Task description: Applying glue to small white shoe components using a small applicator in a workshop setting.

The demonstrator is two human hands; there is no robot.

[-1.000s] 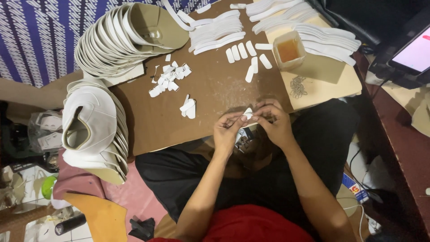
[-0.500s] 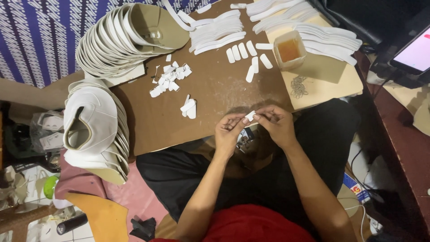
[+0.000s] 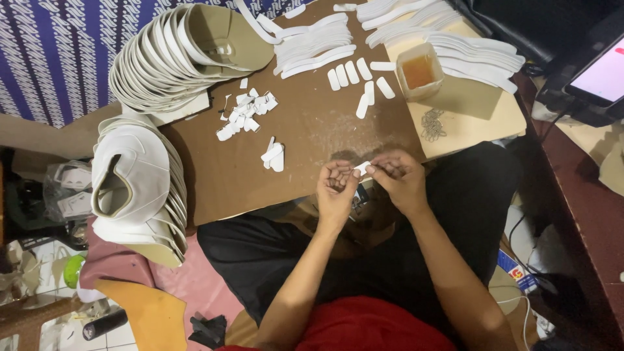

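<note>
- head view, far left: a stack of white shoe uppers [image 3: 133, 188] stands on its side at the board's left edge, with a second fanned stack [image 3: 175, 55] above it at the top left corner.
- left of middle on the brown cardboard board [image 3: 312, 130], a loose heap of small white scraps [image 3: 246, 114] lies by itself, and two or three more scraps [image 3: 273, 155] lie just below it, nearer my hands.
- my left hand [image 3: 336, 190] is curled palm up at the board's near edge, fingertips pinched on the left end of the small white strip [image 3: 361, 168].
- that strip is short, flat, white and round-ended, like the tabs lying further up the board; it sits between my two hands, right over the board's near edge.
- my right hand [image 3: 400, 181] is closed on the strip's other end with thumb and forefinger, touching the left hand's fingers.
- open board lies between my hands and the scraps; beyond the near edge there are only my lap and dark trousers.
- up the board, seven white tabs [image 3: 359, 79] lie side by side.
- right of them stands one square tub of amber liquid [image 3: 419, 70], on a paler board [image 3: 468, 110].
- many long white strips [image 3: 474, 55] are fanned at the top right, too many to count.
</note>
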